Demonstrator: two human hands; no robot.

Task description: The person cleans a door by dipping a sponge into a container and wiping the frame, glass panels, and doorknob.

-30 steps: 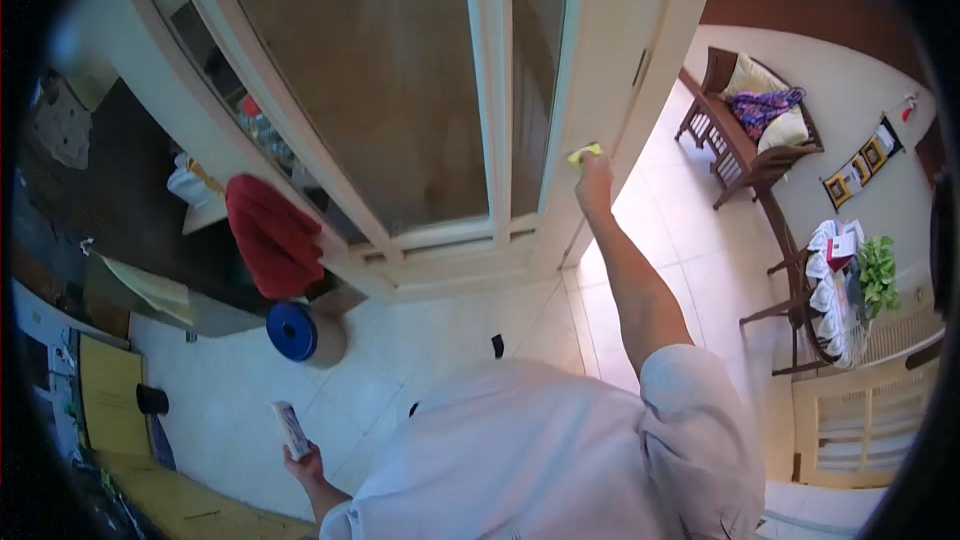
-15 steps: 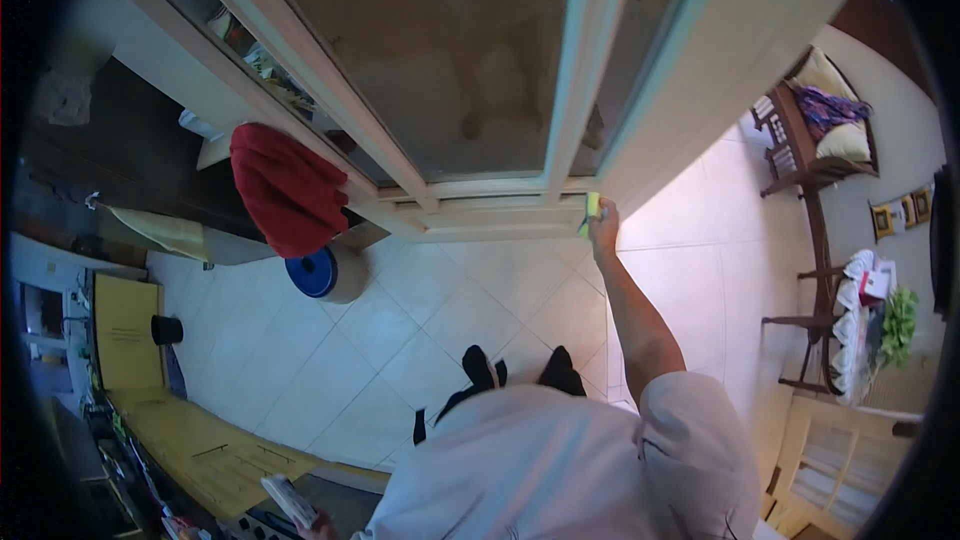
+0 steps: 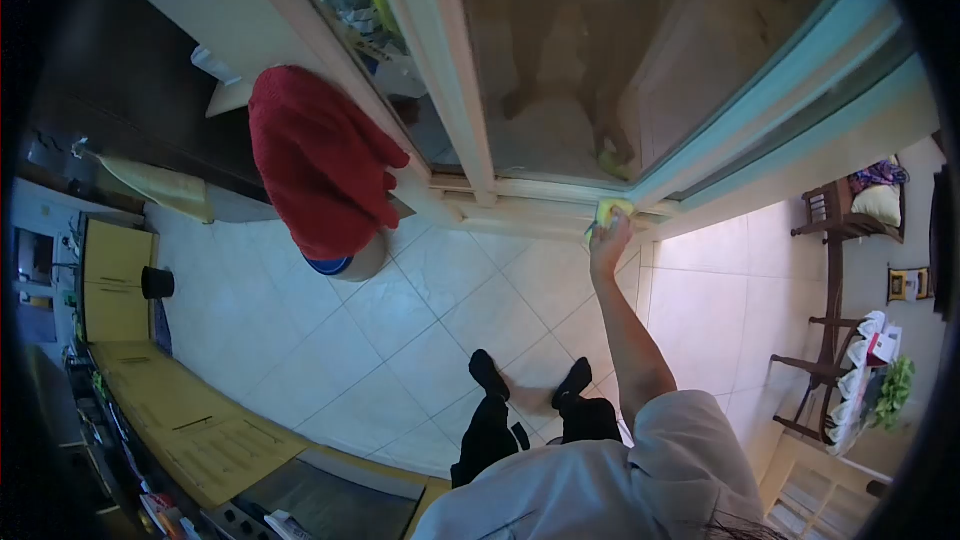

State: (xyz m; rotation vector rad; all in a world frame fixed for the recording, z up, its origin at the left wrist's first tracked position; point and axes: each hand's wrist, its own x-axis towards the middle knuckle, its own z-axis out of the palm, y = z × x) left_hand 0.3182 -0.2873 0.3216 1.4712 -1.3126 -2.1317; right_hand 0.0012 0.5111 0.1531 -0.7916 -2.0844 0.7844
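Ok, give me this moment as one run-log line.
right hand: holding yellow sponge at pale frame below glass | left hand: not visible | nearby: red cloth, blue-topped container

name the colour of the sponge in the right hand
The sponge in the right hand is mainly yellow-green, best seen in the head view.

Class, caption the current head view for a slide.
A right hand holds a yellow sponge at the bottom of a glass-paned frame.

Pale grey short-sleeved shirt (image 3: 570,490), black trousers (image 3: 488,440), black footwear (image 3: 488,374)
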